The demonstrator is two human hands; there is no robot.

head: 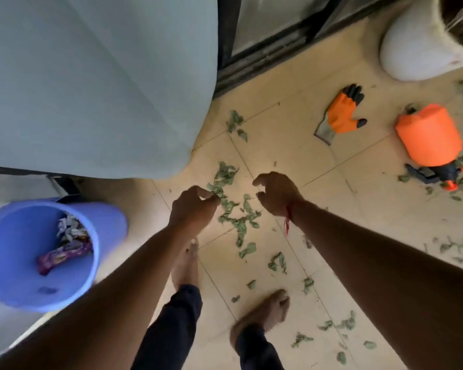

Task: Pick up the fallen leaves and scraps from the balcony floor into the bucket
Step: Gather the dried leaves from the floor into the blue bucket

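Green fallen leaves (238, 217) lie scattered over the beige floor tiles, thickest in a pile between my hands. My left hand (193, 206) hangs over the pile's left edge, thumb and fingers curled together and pinching a leaf there. My right hand (275, 193), with a red thread at the wrist, hovers over the pile's right side with fingers loosely curled like a claw and nothing in them. The blue bucket (14, 236) stands at the left and holds a purple wrapper and crumpled paper scraps.
My bare feet (262, 313) stand among more leaves (340, 324) at the bottom. An orange work glove (342, 116) and an orange sprayer (430, 134) lie at the right, below a white pot (417, 49). A pale cloth (91, 84) hangs over the upper left beside a dark door frame (241, 65).
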